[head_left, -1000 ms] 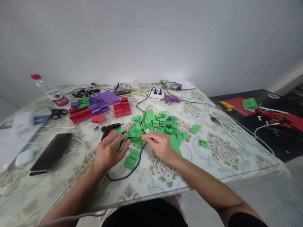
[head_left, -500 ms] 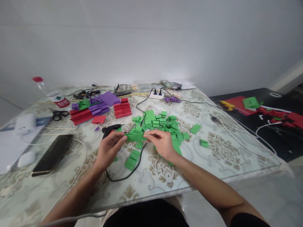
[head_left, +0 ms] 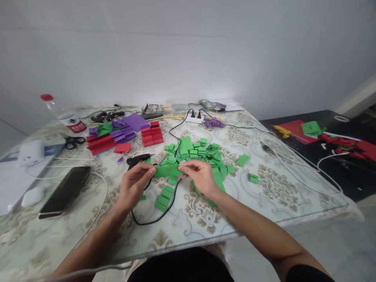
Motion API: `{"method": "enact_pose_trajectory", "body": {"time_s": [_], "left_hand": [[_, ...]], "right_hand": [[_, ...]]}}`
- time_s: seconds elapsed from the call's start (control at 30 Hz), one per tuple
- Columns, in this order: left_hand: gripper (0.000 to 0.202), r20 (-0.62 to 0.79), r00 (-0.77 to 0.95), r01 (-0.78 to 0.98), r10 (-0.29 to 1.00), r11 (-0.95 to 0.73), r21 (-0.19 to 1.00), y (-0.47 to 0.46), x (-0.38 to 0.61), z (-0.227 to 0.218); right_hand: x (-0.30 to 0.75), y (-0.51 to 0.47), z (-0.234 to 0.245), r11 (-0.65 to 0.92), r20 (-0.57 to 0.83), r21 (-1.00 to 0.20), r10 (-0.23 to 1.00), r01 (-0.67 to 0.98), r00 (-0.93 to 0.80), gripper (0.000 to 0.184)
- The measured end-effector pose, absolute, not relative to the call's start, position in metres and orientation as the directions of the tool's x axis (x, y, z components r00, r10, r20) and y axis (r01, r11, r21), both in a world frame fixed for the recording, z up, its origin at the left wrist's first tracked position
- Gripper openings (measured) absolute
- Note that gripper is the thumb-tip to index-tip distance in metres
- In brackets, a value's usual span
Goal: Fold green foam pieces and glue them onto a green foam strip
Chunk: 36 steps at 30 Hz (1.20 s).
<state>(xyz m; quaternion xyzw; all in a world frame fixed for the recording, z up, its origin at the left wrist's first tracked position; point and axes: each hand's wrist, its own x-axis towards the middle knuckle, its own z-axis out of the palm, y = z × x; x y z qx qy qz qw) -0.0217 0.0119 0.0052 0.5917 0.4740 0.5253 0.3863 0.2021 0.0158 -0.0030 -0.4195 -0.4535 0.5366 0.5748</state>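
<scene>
A strip of green paper [head_left: 167, 171] is stretched between both hands above the table. My left hand [head_left: 135, 183] pinches its left end between thumb and fingers. At the right end, my right hand [head_left: 201, 176] grips it the same way. Just behind the strip lies a heap of small folded green paper pieces [head_left: 210, 153]. A black glue gun [head_left: 138, 159] rests beyond my left hand, partly hidden by it. Below the strip, a creased green paper piece [head_left: 164, 198] lies flat on the table beside a black cord.
A phone [head_left: 65, 192], scissors [head_left: 72, 141] and a bottle [head_left: 69, 117] stand or lie at left. Folded red paper [head_left: 152, 134] and purple paper [head_left: 123, 135] lie at the back left. A power strip [head_left: 194, 117] sits at the back, its cords crossing the patterned tablecloth [head_left: 202, 213].
The green strip has turned so more of its face shows, and my left hand has shifted slightly left. Both hands keep their hold.
</scene>
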Motion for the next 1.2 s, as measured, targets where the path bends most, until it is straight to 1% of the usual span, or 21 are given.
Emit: {"method": "enact_pose_trajectory", "body": {"time_s": [0.07, 0.17, 0.27, 0.5, 0.6, 0.73, 0.9, 1.03, 1.1, 1.2], "left_hand": [[0.026, 0.253, 0.013, 0.133, 0.967, -0.253, 0.958, 0.0124, -0.0195, 0.0057], [0.029, 0.194, 0.065, 0.111, 0.979, -0.200, 0.974, 0.0141, -0.0175, 0.0038], [0.027, 0.147, 0.091, 0.162, 0.985, -0.160, 0.974, 0.0159, -0.0179, 0.0023], [0.019, 0.178, 0.090, 0.259, 0.980, -0.195, 0.946, 0.0164, -0.0181, 0.0065], [0.020, 0.164, 0.097, 0.243, 0.982, -0.183, 0.953, 0.0175, -0.0178, 0.0052], [0.025, 0.141, 0.148, 0.216, 0.979, -0.171, 0.961, 0.0192, -0.0185, 0.0025], [0.029, 0.174, 0.130, 0.215, 0.976, -0.199, 0.956, 0.0186, -0.0172, 0.0037], [0.029, 0.168, 0.072, 0.208, 0.983, -0.179, 0.962, 0.0200, -0.0175, 0.0034], [0.028, 0.164, 0.037, 0.209, 0.986, -0.168, 0.963, 0.0209, -0.0185, 0.0031], [0.028, 0.166, 0.032, 0.227, 0.986, -0.169, 0.959, 0.0201, -0.0187, 0.0037]], "right_hand": [[0.2018, 0.0166, -0.0039, 0.055, 0.054, -0.970, 0.998, -0.238, 0.011, 0.026], [0.2019, 0.0173, -0.0030, 0.036, 0.030, -0.969, 0.999, -0.243, 0.031, 0.031], [0.2025, 0.0175, -0.0004, 0.031, 0.019, -0.969, 0.998, -0.245, 0.052, 0.032], [0.2021, 0.0178, 0.0012, 0.005, -0.006, -0.969, 0.999, -0.245, 0.044, 0.033], [0.2025, 0.0186, -0.0007, -0.009, -0.021, -0.967, 0.999, -0.253, 0.044, 0.033], [0.2033, 0.0204, -0.0040, -0.039, -0.054, -0.963, 0.997, -0.265, 0.048, 0.033], [0.2024, 0.0214, -0.0059, -0.105, -0.115, -0.952, 0.993, -0.289, 0.020, 0.034], [0.2032, 0.0208, -0.0047, -0.164, -0.149, -0.952, 0.986, -0.258, -0.076, 0.033], [0.2037, 0.0192, -0.0038, -0.214, -0.178, -0.960, 0.965, -0.181, -0.194, 0.033], [0.2026, 0.0146, -0.0043, -0.265, -0.224, -0.964, 0.874, -0.036, -0.430, 0.035]]}}
